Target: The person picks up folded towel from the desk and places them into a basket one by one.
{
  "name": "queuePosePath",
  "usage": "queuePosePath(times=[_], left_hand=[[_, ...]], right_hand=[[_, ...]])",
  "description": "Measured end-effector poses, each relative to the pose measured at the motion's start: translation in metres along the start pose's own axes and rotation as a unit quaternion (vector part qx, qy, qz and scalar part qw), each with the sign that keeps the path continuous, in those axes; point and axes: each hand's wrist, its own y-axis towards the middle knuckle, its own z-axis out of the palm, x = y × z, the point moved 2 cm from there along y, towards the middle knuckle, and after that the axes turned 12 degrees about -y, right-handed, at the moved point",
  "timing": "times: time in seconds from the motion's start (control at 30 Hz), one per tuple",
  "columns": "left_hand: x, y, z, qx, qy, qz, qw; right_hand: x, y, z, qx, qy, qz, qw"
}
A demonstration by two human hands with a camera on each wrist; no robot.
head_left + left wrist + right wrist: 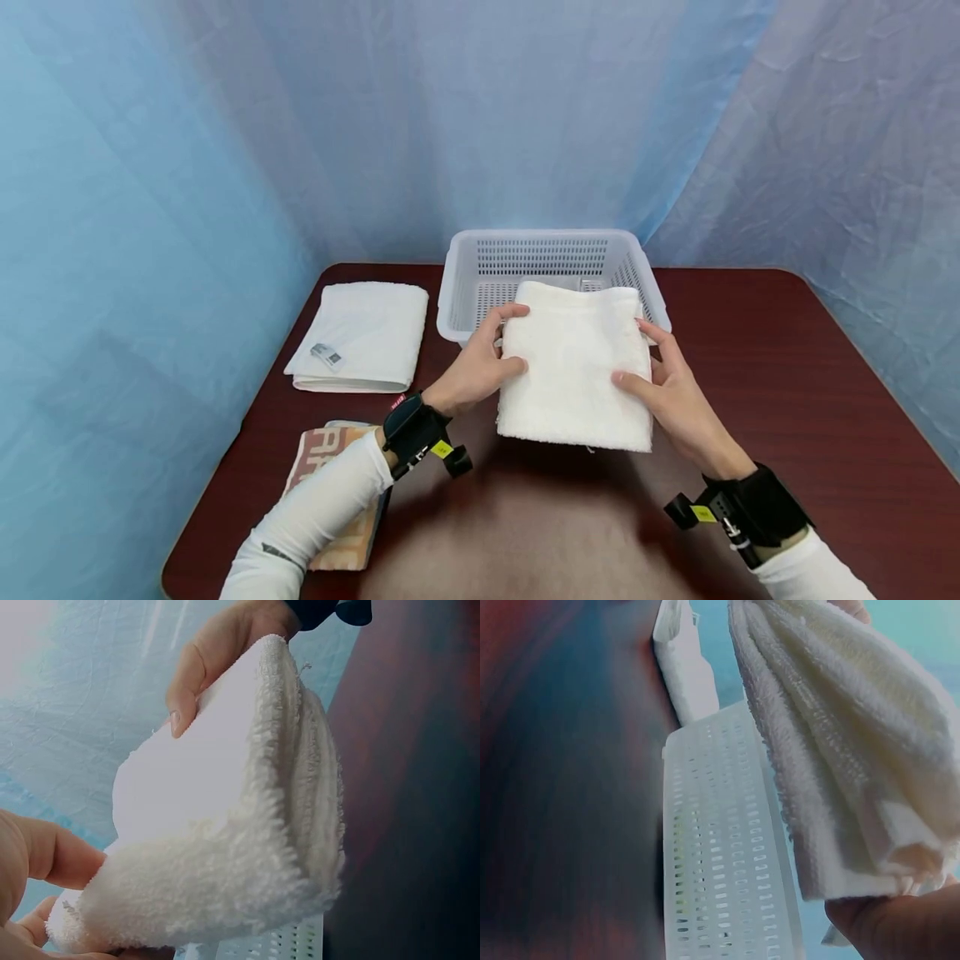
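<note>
Soft shadows on the table, glare on the held towel

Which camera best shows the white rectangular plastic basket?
Head view: the white rectangular plastic basket shows its rim and interior, though a folded white terry towel hides part. Left wrist shows a sliver; right wrist, an outer side.

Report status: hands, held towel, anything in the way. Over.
Left hand and right hand gripping opposite sides of folded white towel. Towel raised off table, partly in front of basket. No obstruction seen between towel and basket.
</note>
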Motion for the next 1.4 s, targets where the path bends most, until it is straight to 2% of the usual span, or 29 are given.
queuePosePath(times=[0.43, 0.7, 1.03, 1.2, 1.4], left_hand=[[-0.003, 0.024, -0.009, -0.039, 0.026, 0.0, 0.9989], [-0.005, 0.04, -0.013, -0.048, 0.043, 0.0, 0.9979], [-0.006, 0.059, -0.023, -0.063, 0.073, 0.0, 0.9954], [-0.006, 0.065, -0.026, -0.072, 0.08, -0.007, 0.9942], [-0.008, 0.071, -0.029, -0.076, 0.105, 0.003, 0.9915]], right_hand=[[0.002, 0.031, -0.007, -0.017, -0.012, 0.007, 1.0], [0.001, 0.048, -0.013, -0.021, -0.029, 0.017, 0.999], [0.003, 0.073, -0.015, -0.024, -0.047, 0.007, 0.999], [0.004, 0.082, -0.016, -0.023, -0.062, 0.009, 0.998], [0.006, 0.09, -0.017, -0.029, -0.072, 0.016, 0.997]])
